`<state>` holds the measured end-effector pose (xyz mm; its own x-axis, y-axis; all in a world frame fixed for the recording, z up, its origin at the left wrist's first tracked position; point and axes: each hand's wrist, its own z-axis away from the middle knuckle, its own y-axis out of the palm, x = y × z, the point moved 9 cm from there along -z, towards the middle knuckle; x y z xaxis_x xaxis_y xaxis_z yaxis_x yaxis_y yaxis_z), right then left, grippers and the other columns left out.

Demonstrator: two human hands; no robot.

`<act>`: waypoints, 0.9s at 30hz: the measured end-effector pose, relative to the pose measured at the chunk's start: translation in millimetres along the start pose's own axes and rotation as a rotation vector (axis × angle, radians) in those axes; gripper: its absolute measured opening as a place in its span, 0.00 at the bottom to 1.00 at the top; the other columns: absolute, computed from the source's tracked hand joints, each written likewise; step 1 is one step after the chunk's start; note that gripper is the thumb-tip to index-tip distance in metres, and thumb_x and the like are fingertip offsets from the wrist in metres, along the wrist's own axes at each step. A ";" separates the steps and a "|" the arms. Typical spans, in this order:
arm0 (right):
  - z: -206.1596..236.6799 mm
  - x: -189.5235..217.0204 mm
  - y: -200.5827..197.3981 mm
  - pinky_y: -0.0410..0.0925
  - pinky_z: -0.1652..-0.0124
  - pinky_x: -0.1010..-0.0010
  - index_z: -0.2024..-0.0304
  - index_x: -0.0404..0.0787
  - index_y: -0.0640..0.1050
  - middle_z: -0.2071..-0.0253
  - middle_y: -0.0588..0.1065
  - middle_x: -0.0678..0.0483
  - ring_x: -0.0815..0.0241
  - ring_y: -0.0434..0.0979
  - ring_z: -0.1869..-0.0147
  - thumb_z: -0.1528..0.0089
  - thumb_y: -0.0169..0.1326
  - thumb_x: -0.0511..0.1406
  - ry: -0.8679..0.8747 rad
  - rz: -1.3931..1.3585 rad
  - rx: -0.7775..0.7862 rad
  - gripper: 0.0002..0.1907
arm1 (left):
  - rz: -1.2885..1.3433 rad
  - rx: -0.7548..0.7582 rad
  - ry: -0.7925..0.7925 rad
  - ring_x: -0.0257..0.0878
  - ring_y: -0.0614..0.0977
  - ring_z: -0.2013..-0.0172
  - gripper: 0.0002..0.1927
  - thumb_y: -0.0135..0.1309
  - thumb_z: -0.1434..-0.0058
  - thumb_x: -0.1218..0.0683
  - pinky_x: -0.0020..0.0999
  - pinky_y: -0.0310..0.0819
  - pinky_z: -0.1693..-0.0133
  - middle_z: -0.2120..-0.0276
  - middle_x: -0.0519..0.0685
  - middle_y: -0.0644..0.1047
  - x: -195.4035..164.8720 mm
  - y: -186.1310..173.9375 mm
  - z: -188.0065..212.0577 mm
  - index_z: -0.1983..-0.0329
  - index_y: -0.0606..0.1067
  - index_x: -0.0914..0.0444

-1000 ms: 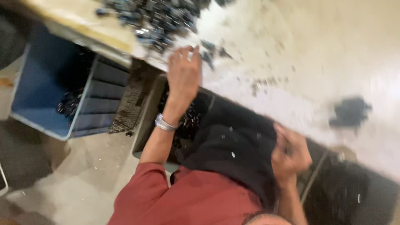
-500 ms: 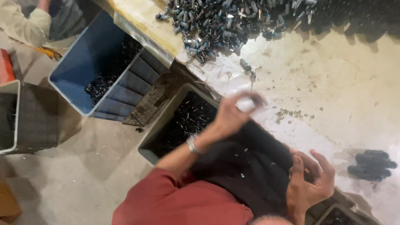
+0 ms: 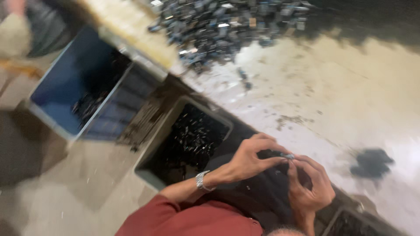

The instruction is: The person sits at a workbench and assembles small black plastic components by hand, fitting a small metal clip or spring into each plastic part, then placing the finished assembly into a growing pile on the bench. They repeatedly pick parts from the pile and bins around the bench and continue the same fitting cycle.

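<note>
My left hand (image 3: 251,158) and my right hand (image 3: 308,188) meet in front of my chest, fingertips pinched together on a small dark part with a light end (image 3: 286,156). A metal watch band sits on my left wrist. Both hands hover over a dark cloth on my lap (image 3: 262,196), beside the near edge of a pale worktable (image 3: 332,87). A large heap of small dark parts (image 3: 227,26) lies at the far side of the table. The picture is blurred, so the part's shape is unclear.
A grey bin with dark parts (image 3: 188,144) stands below the table edge, left of my hands. A blue crate (image 3: 74,83) sits further left on the floor. A dark glove-like lump (image 3: 372,162) lies on the table at right. Another person's sleeve (image 3: 17,35) shows at top left.
My left hand has drawn back from the table toward my body and met my right hand; both now pinch the small part. The view has swung and blurred.
</note>
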<state>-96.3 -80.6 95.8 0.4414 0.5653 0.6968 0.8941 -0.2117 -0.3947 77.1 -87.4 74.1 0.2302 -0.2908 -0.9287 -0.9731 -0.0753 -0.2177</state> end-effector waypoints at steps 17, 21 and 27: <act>23.6 -65.9 -61.6 0.70 0.62 0.73 0.63 0.32 0.84 0.63 0.82 0.49 0.67 0.78 0.61 0.45 0.67 0.27 0.763 -0.613 0.152 0.08 | 0.176 0.293 -0.073 0.34 0.81 0.65 0.06 0.62 0.43 0.63 0.25 0.74 0.60 0.69 0.50 0.81 2.3 89.6 2.1 0.63 0.82 0.70; 39.4 -68.3 -73.9 0.71 0.53 0.74 0.58 0.36 0.84 0.59 0.82 0.56 0.69 0.78 0.55 0.44 0.65 0.30 0.738 -0.699 0.184 0.11 | 0.054 0.595 -0.202 0.34 0.81 0.69 0.04 0.65 0.46 0.62 0.27 0.74 0.62 0.73 0.50 0.83 14.2 115.4 -3.7 0.69 0.82 0.68; 73.8 -88.2 -105.5 0.70 0.46 0.69 0.55 0.37 0.79 0.55 0.80 0.54 0.62 0.78 0.47 0.35 0.59 0.34 0.552 -0.425 0.123 0.09 | -0.063 0.801 -0.117 0.33 0.85 0.61 0.08 0.54 0.33 0.57 0.31 0.78 0.55 0.65 0.49 0.86 17.3 158.3 -43.5 0.61 0.82 0.66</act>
<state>-235.1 -49.3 31.8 0.0588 0.0857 0.9946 0.9969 0.0477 -0.0631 -72.7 -145.9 36.6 0.3256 -0.2035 -0.9233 -0.6782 0.6301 -0.3780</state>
